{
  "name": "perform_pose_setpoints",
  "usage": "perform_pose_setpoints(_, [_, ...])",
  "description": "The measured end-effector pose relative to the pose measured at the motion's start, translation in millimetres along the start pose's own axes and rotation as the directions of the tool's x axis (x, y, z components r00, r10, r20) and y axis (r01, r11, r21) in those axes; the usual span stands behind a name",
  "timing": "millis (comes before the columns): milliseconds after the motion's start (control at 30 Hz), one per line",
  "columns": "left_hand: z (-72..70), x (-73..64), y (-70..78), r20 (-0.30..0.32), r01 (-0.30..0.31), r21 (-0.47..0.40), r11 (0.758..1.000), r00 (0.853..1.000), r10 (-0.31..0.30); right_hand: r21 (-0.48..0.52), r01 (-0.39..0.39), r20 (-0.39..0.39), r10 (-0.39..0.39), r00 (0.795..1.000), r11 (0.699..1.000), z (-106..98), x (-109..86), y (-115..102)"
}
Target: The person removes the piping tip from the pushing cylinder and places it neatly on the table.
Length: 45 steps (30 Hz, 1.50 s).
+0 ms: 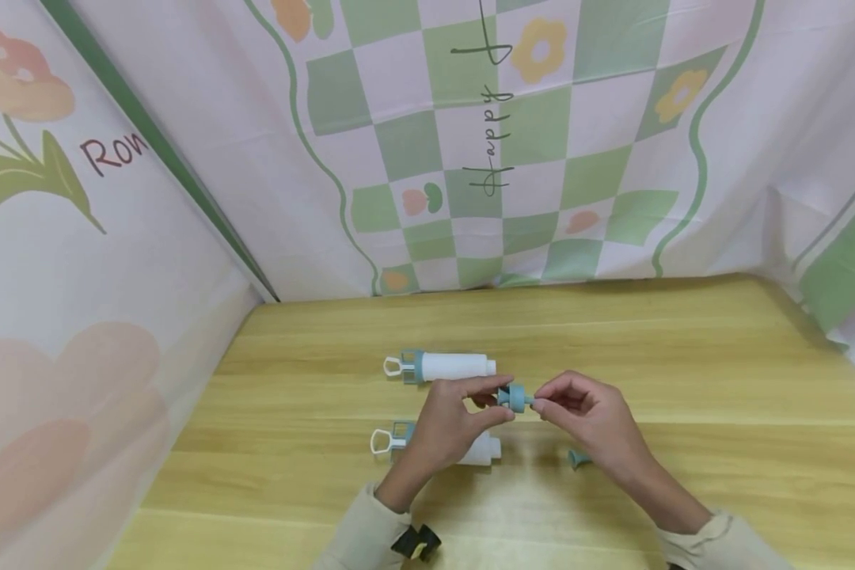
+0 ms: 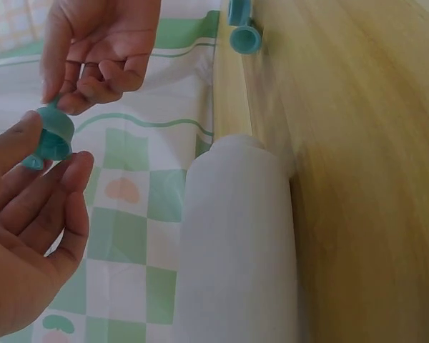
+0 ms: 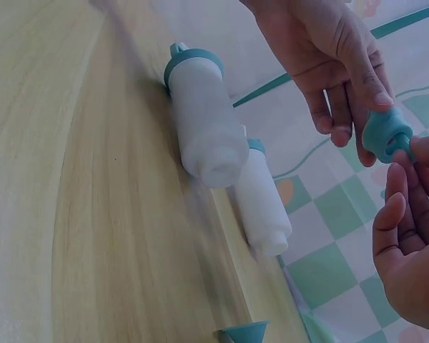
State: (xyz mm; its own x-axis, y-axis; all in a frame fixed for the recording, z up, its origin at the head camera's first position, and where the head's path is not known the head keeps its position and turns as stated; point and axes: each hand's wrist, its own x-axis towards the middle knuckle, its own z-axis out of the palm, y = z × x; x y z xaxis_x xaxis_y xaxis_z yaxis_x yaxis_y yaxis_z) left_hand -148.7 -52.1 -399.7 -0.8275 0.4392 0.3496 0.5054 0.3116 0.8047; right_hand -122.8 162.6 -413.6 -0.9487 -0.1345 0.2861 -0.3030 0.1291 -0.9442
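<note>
My left hand [image 1: 445, 419] pinches a small teal plastic cap-like piece [image 1: 517, 398] between thumb and fingers. From the other side, my right hand [image 1: 598, 416] pinches the thin stem sticking out of that piece. In the left wrist view, the teal piece [image 2: 55, 132] shows a round, hollow, open end. An opening around the stem of the piece [image 3: 386, 134] is visible in the right wrist view. Beneath my left forearm lies a white cylinder [image 1: 480, 450] with a teal end and a white loop handle, partly covered by the hand. A similar white cylinder [image 1: 456, 366] lies just beyond.
On the wooden table [image 1: 292, 491], a flared teal piece [image 1: 578, 458] lies below my right hand, partly hidden by it. The left wrist view has teal pieces [image 2: 245, 39] near its top. Patterned cloth [image 1: 470, 142] hangs along the table's back and sides.
</note>
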Motion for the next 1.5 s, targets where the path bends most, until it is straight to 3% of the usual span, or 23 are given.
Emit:
perform_pose_setpoints(367, [-1.7,-1.4,1.9,-0.025,0.004,0.035,0.999,1.0,-0.003,0.027,-0.005,0.014,0.005,1.0,1.0,1.0,-0.6,1.3])
perform_pose_setpoints(700, [0.6,-2.1,0.4,-0.05,0.026,-0.018,1.0,0.998,-0.026,0.053,-0.011,0.067,0.008,0.998,0.999,3.6,0.0,0.5])
perform_pose_setpoints(1033, [3.0,-1.5,3.3,-0.048,0.025,-0.05,0.998,0.998,-0.028,0.032,-0.086,0.114,0.081,0.99,0.996,9.4,2.1,-3.5])
perform_pose_setpoints(1267, [4.8,-1.7,2.6,-0.061,-0.017,-0.014,1.0,0.998,0.016,0.047,-0.062,0.11,0.056,0.992,0.997,9.6,2.9,-4.0])
perform_pose_setpoints(1500, [4.1,0.6,-0.4,-0.111,-0.129,-0.014,0.992,0.986,0.126,0.046,-0.027,0.104,0.022,0.994,0.999,7.4,4.0,-4.2])
